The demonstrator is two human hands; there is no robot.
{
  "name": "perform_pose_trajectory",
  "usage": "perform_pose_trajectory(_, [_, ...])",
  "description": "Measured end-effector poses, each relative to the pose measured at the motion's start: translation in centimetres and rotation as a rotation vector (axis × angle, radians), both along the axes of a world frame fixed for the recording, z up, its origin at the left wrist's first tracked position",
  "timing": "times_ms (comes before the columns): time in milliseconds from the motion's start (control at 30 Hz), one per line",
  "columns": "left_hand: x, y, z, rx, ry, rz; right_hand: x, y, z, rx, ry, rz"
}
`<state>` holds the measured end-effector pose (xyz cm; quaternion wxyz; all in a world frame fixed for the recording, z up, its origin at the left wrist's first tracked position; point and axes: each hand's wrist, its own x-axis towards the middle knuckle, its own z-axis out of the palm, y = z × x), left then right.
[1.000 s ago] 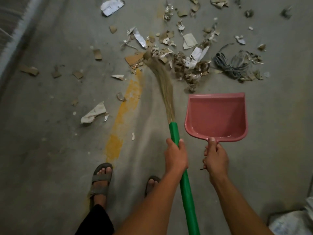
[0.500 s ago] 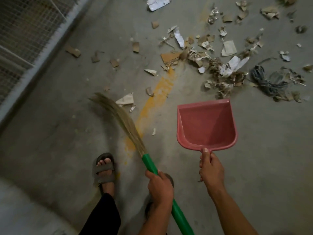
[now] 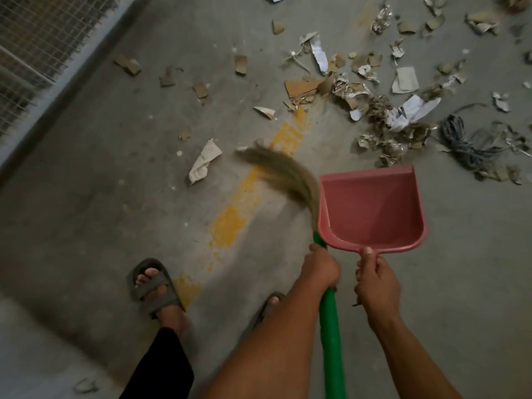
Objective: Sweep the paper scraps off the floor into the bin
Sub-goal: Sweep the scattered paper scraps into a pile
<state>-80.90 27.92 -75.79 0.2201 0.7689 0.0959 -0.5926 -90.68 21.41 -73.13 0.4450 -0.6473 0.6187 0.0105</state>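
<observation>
On the grey concrete floor (image 3: 95,203) in front of you, the paper scraps (image 3: 374,110) lie mostly toward the upper right: torn white sheets, crumpled brownish bits and flat pieces of cardboard, heaped loosely just beyond the front edge of the dustpan. More brown pieces are scattered further left, and one folded white scrap (image 3: 205,161) lies on its own near the middle, just left of the broom's tip. A tangle of grey cord (image 3: 463,145) sits among the litter at the right.

Your left hand (image 3: 321,267) grips the green handle of the broom (image 3: 331,341), fingers wrapped around it near the top of the stick. The straw bristles (image 3: 283,175) bend leftward, blurred, close to the floor and right beside the dustpan's left wall.

Your right hand (image 3: 375,283) grips the handle of the pink dustpan (image 3: 371,208), thumb laid along the top. The pan is bare inside and its open edge faces the heap of scraps.

A worn yellow painted line (image 3: 230,223) runs diagonally across the concrete, passing under the bristles. A wire mesh panel (image 3: 37,53) with a pale frame borders the floor at the upper left. Your foot in a grey sandal (image 3: 155,286) stands at the lower left, next to the line.
</observation>
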Motion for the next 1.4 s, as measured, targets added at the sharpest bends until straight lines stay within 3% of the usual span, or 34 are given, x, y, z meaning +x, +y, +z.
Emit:
perform_pose_trajectory(233, [5.9,0.6,0.8,-0.219,-0.238,-0.142,2.8,-2.2,0.8,-0.028,-0.079,-0.099])
perform_pose_trajectory(467, [5.0,6.9,2.2,-0.193,-0.391,0.037,5.9,-0.6,1.8,-0.001,-0.158,-0.098])
perform_pose_trajectory(667, [4.0,15.3,1.4,-0.01,-0.561,0.206,7.7,2.9,1.5,0.069,-0.163,-0.014])
perform_pose_trajectory(867, [7.3,21.7,-0.4,0.305,-0.513,0.311,9.2,6.3,0.6,0.123,-0.15,0.07])
perform_pose_trajectory(1100, [11.7,23.0,-4.0,0.4,-0.34,0.185,9.7,8.7,-1.1,0.131,-0.101,0.135])
perform_pose_trajectory(1400, [16.1,14.0,-3.9,-0.013,-0.471,-0.253,9.1,8.8,-1.9,0.06,-0.046,0.093])
